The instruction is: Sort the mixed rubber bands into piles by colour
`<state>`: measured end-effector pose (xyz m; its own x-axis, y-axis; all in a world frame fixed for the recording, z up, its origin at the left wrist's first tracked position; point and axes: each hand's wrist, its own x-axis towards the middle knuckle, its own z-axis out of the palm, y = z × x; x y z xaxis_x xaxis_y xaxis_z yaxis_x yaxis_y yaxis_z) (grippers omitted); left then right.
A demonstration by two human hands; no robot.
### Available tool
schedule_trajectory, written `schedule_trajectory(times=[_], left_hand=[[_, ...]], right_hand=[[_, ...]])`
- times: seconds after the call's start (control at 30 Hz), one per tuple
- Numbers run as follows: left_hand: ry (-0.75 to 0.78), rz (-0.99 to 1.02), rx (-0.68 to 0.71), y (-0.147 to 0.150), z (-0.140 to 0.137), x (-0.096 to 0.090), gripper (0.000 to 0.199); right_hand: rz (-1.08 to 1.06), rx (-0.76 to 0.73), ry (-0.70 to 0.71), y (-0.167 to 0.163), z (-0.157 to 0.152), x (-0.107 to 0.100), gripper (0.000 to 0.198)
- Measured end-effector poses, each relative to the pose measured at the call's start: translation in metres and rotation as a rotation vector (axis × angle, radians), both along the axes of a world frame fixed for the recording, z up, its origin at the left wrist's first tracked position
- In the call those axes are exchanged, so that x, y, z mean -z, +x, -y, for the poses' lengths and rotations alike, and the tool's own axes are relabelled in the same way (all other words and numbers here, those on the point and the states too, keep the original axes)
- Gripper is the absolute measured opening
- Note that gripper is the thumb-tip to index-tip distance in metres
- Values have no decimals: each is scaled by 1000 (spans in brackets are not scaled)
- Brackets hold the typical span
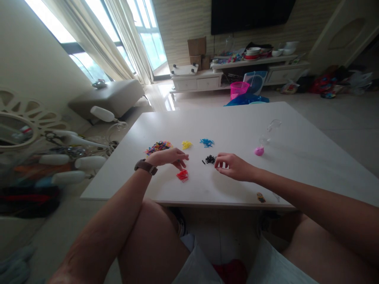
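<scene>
My left hand (173,157) hovers over the white table (233,126), its fingers bent and apart, with nothing visible in them. Just below its fingertips lies a small heap of red pieces (182,176). Behind my left wrist, partly hidden by the hand, is a larger heap of mixed-colour pieces (159,146). My right hand (229,165) is at the right edge of a heap of black pieces (210,159), fingers curved with gaps between them; I see nothing held. Farther back are a yellow heap (186,144) and a blue heap (206,142).
A pink round object (259,151) and a clear plastic thing (274,124) stand on the table's right side. A small cartoon-figure sticker (261,197) is near the front edge. Beyond the table are a pink basket (238,90) and a low cabinet (204,82).
</scene>
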<state>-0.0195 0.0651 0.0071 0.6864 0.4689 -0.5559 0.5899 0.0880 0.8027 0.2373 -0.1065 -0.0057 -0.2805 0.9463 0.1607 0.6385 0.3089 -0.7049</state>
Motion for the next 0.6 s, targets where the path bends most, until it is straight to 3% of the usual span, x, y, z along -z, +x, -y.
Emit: schedule_trajectory(times=[0.1, 0.23, 0.43, 0.6], left_hand=[[-219, 207, -66, 12, 11, 1, 55], [-458, 319, -53, 32, 25, 2, 57], [-630, 427, -17, 56, 40, 11, 49], [-640, 444, -10, 69, 49, 22, 40]], right_hand=[[22, -11, 23, -4, 0, 2, 9], [43, 9, 65, -10, -1, 7, 8], [12, 101, 124, -24, -8, 16, 6], [25, 146, 111, -33, -15, 21, 8]])
